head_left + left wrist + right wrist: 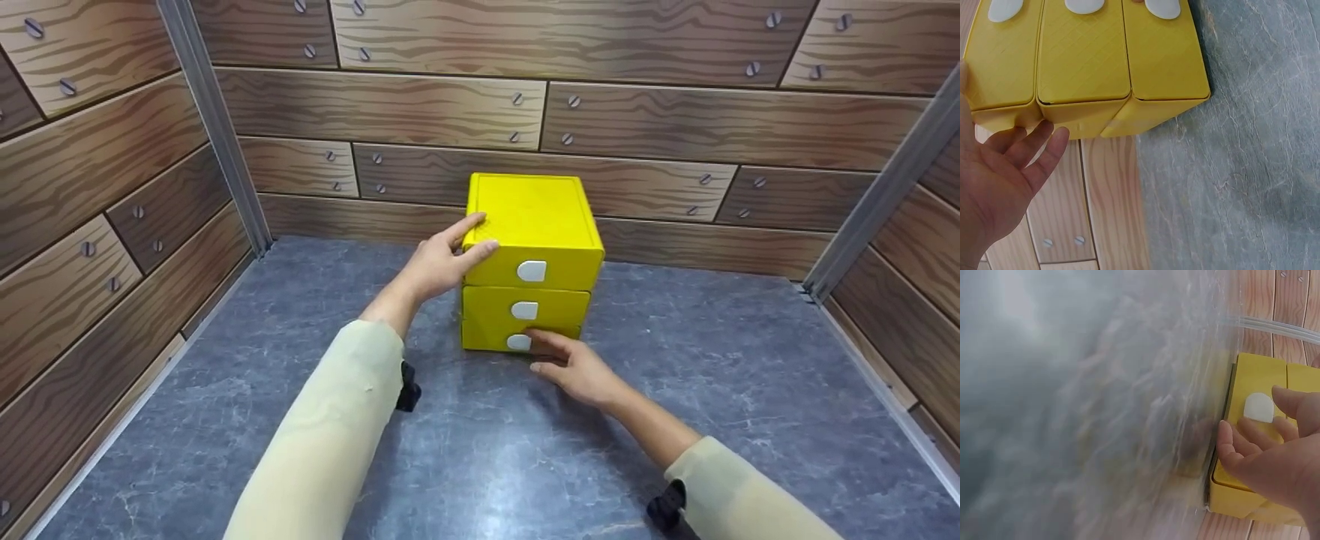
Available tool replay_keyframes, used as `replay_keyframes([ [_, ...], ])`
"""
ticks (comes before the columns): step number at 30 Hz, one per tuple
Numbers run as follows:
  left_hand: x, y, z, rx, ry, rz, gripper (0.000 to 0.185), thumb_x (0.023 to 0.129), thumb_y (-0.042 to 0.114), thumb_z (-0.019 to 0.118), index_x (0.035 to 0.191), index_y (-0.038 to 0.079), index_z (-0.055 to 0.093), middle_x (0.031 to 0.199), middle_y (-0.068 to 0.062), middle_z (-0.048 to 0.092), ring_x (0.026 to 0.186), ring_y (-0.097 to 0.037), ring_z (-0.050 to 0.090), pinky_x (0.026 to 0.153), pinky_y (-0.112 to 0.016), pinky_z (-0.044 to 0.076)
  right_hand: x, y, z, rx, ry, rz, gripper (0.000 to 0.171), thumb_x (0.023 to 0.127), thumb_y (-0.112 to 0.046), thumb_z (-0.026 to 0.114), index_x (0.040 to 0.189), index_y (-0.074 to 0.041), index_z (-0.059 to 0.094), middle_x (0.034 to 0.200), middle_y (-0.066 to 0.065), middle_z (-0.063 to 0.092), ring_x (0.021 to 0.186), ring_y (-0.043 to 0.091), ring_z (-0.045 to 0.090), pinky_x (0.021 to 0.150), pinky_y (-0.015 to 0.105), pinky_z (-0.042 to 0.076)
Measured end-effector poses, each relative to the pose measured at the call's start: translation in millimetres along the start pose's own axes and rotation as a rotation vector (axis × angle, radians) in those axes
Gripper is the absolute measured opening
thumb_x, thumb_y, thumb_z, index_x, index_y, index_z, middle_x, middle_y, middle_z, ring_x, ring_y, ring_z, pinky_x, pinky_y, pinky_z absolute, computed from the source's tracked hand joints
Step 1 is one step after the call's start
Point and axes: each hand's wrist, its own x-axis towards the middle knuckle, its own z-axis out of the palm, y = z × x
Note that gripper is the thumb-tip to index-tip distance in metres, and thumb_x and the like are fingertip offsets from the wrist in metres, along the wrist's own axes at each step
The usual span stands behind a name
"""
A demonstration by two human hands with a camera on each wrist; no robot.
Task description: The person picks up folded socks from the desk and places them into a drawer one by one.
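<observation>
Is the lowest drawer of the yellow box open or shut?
Shut: the bottom drawer front sits flush; right hand only touches its handle.

Grey marbled floor (750,360); wood-plank walls (675,120); metal corner posts (217,127).

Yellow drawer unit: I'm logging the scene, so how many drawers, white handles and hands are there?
Yellow drawers: 3
White handles: 3
Hands, left hand and right hand: 2
Total: 8

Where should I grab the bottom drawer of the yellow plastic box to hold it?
Probably by the white tab on the bottom drawer of the yellow plastic three-drawer box, coming from the front. The front is flat; only the tab sticks out. The right hand is already beside it.
</observation>
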Motion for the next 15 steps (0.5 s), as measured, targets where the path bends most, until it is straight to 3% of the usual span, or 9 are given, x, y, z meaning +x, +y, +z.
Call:
replay_keyframes([
  [6,-4.5,-5.8,-7.7,0.122,0.027,0.055,0.079,0.100,0.074,0.053,0.168,0.045,0.026,0.169,-0.008,0.039,0.144,-0.027,0.050,0.116,-0.047,0.043,-20.2,1.2,-15.4,-0.064,0.044,-0.027,0.051,0.104,-0.011,0.069,0.149,0.007,0.055,0.145,0.029,0.060,0.132,0.046,0.059,0.111,0.056,0.046],
  [12,-18.5,-11.0,-16.7,0.322,0.183,0.107,0.076,0.103,0.073,0.046,0.169,0.044,0.022,0.159,-0.006,0.053,0.120,-0.033,0.064,0.100,-0.052,0.050,-38.1,6.5,-38.0,-0.202,0.128,0.018,0.049,0.104,-0.017,0.071,0.147,0.001,0.060,0.144,0.025,0.062,0.131,0.047,0.060,0.109,0.058,0.047],
  [15,-29.3,-18.4,-18.4,0.384,0.227,0.099,0.080,0.103,0.075,0.042,0.171,0.041,0.018,0.161,-0.003,0.051,0.127,-0.035,0.063,0.099,-0.055,0.052,-44.0,8.4,-45.0,-0.307,0.204,0.044,0.048,0.103,-0.017,0.072,0.147,0.000,0.061,0.144,0.024,0.063,0.132,0.047,0.059,0.110,0.061,0.046],
])
